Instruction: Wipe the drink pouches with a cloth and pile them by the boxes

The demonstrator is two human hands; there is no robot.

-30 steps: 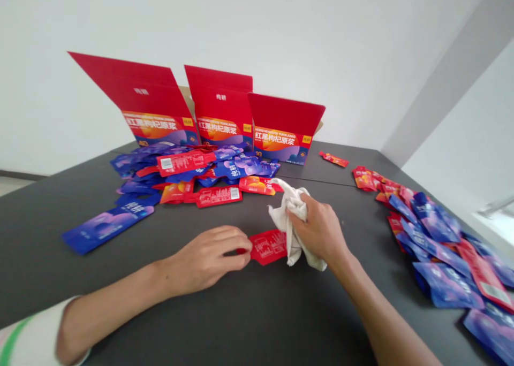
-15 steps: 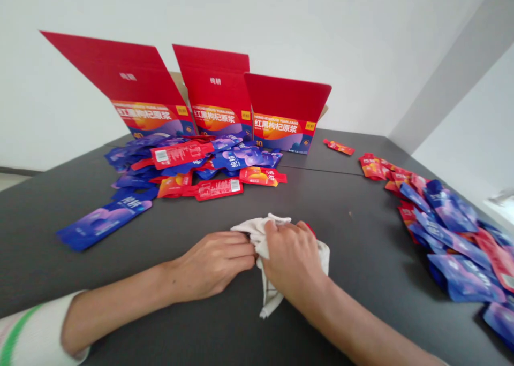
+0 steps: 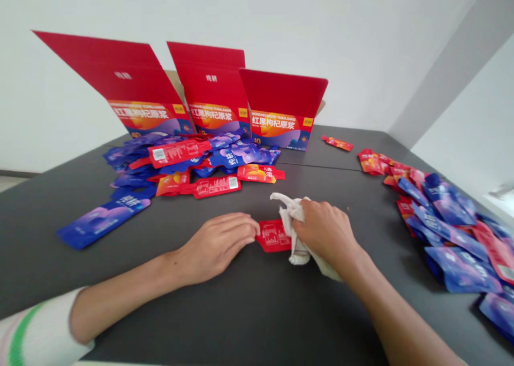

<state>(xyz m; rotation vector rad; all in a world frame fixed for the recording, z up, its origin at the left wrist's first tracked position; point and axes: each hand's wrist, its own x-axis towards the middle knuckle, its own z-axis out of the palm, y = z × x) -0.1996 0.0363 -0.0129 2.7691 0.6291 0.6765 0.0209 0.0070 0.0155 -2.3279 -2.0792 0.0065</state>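
Pouch: 1 red, back panel up, at centre of table point(image 3: 249, 312); clock directions taken from this pouch point(image 3: 275, 236).
Left hand point(image 3: 223, 245): closed, at 9 o'clock; the pouch's left end is pinched at the fingertips.
Right hand point(image 3: 327, 232): closed, at 3 o'clock; cloth point(image 3: 299, 253) is gripped.
Cloth: 1, white, bunched; the pouch's right end is covered by it.
Boxes point(image 3: 277, 130): 3, lids raised, between 10 and 12 o'clock.
Left pile point(image 3: 236, 157): 10 to 11 o'clock, at least four red pouches counted among blue; full count prevented by overlap.
Right pile point(image 3: 458, 251): 3 o'clock, red and blue, not countable.
Stray pouch point(image 3: 337, 143): 1, red-orange, 1 o'clock.
Box print: "红黑枸杞原浆" read on all fronts; "10" on the rightmost.
Pouch print: white text, too small to be read.
Barcodes: 2 seen on left pile.
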